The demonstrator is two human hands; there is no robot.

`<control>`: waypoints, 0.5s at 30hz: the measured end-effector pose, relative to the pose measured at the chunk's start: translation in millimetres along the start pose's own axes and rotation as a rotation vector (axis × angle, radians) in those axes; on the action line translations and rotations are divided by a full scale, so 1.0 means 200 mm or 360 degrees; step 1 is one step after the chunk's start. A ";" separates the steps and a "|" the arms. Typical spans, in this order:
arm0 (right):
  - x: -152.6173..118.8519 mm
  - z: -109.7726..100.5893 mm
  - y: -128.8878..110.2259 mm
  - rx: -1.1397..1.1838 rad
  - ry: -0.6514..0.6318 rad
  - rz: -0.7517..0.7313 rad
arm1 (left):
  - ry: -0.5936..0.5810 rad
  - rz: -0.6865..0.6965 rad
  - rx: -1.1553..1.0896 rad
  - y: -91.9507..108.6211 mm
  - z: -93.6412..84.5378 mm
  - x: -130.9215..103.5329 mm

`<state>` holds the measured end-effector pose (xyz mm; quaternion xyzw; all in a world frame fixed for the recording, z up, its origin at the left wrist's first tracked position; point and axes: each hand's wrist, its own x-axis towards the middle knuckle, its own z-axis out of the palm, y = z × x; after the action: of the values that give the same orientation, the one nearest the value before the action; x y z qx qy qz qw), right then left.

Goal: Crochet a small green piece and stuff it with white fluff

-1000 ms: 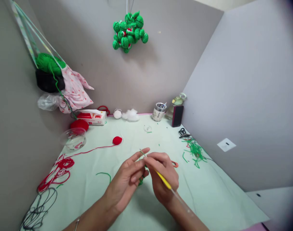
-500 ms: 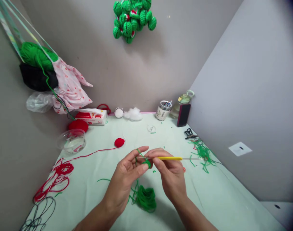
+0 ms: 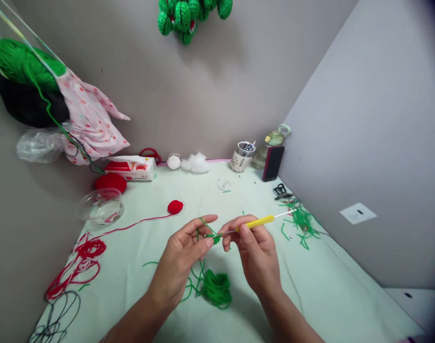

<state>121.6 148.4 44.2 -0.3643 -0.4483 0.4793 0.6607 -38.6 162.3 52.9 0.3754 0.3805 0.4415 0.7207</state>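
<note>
My left hand (image 3: 183,255) pinches a small green crochet piece (image 3: 216,239) between thumb and fingers, with green yarn running up over its raised index finger. In my right hand (image 3: 255,247) is a crochet hook (image 3: 260,222) with a yellow handle, held like a pen. The hook's metal tip reaches left to the green piece; whether it sits inside a stitch is too small to tell. On the table below and between the hands lies a loose bundle of green yarn (image 3: 216,289), with strands leading up toward my left hand.
A red crochet ball (image 3: 175,207) trails yarn to a red and white tangle (image 3: 91,252) at left. Behind stand a clear plastic tub (image 3: 105,209), tissue pack (image 3: 135,169), pen tin (image 3: 242,157) and phone (image 3: 273,163). Green yarn scraps (image 3: 301,219) lie at right.
The hook has tilted, its back end rising, and my right hand has drawn slightly away from the left. The camera view has shifted a little.
</note>
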 end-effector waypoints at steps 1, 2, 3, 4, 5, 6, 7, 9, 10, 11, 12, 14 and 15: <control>-0.01 -0.01 0.00 -0.0060 -0.0023 -0.0044 | 0.0003 0.0019 0.0014 0.00 0.00 0.00; -0.01 -0.01 -0.01 -0.0146 -0.0050 -0.0099 | 0.0006 0.0043 0.0034 0.00 -0.01 0.00; -0.02 -0.02 -0.01 -0.0256 -0.0081 -0.0164 | 0.0008 0.0070 0.0063 -0.01 -0.01 0.00; -0.03 -0.03 -0.01 -0.0383 -0.0114 -0.0244 | 0.0011 0.0100 0.0096 -0.01 -0.01 0.01; -0.03 -0.03 -0.01 -0.0515 -0.0145 -0.0344 | 0.0012 0.0133 0.0135 -0.02 -0.02 0.01; -0.04 -0.03 -0.01 -0.0645 -0.0183 -0.0460 | 0.0013 0.0162 0.0175 -0.02 -0.02 0.02; -0.04 -0.03 -0.01 -0.0769 -0.0222 -0.0588 | 0.0022 0.0196 0.0210 -0.03 -0.02 0.02; -0.04 -0.03 0.00 -0.0983 -0.0293 -0.0851 | 0.0048 0.0256 0.0262 -0.04 -0.02 0.03; -0.04 -0.03 0.00 -0.1075 -0.0317 -0.0962 | 0.0069 0.0291 0.0269 -0.04 -0.01 0.04; -0.04 -0.03 0.01 -0.1128 -0.0317 -0.1055 | 0.0096 0.0332 0.0269 -0.05 -0.01 0.04; -0.04 -0.03 0.02 -0.1161 -0.0303 -0.1139 | 0.0126 0.0373 0.0262 -0.06 0.00 0.04; -0.03 -0.03 0.05 -0.1217 -0.0251 -0.1269 | 0.0184 0.0460 0.0232 -0.08 0.03 0.03; -0.03 -0.04 0.06 -0.1285 -0.0249 -0.1345 | 0.0210 0.0492 0.0200 -0.08 0.04 0.02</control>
<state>123.5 145.6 28.5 -0.3403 -0.7490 -0.0087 0.5685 -23.8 158.9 40.8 0.4441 0.3916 0.5461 0.5927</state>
